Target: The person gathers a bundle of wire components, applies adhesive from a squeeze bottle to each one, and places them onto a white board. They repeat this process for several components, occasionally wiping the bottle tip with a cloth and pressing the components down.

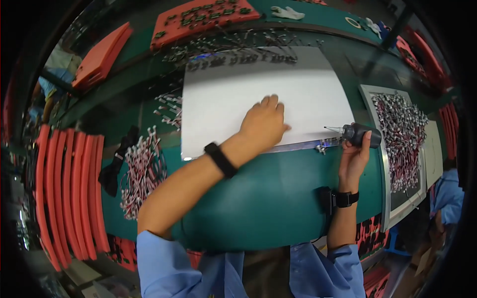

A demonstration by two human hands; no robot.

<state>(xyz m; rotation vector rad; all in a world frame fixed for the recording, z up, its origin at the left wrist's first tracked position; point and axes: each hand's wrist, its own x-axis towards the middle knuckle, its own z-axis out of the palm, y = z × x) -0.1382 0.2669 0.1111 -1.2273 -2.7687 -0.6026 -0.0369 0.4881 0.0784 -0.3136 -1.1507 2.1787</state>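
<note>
1. The green surface (278, 198) lies nearest to the person, and the white sheet (238, 94) on it is my landmark.
2. The right hand (354, 159) is at the near right corner of the sheet. Its fingers are clenched around a small dark bottle (361, 135), and the thin nozzle points toward the sheet edge.
3. The left hand (264, 124) rests flat on the near part of the sheet, fingers released and spread, holding nothing.
4. A metal strip (308, 146) runs along the near edge of the sheet, and the nozzle is just beside it.
5. I judge that a hard squeeze could put too much liquid on the edge, and the sheet could slide if the flat hand lifts.
6. Right of the sheet stands a grey tray (377, 94), full of small red-and-white wired parts (401, 134).
7. Left of the sheet, a loose heap of similar parts (141, 169) lies on the surface.
8. Beyond the sheet, an orange foam tray (203, 17) carries dark small pieces.
</note>
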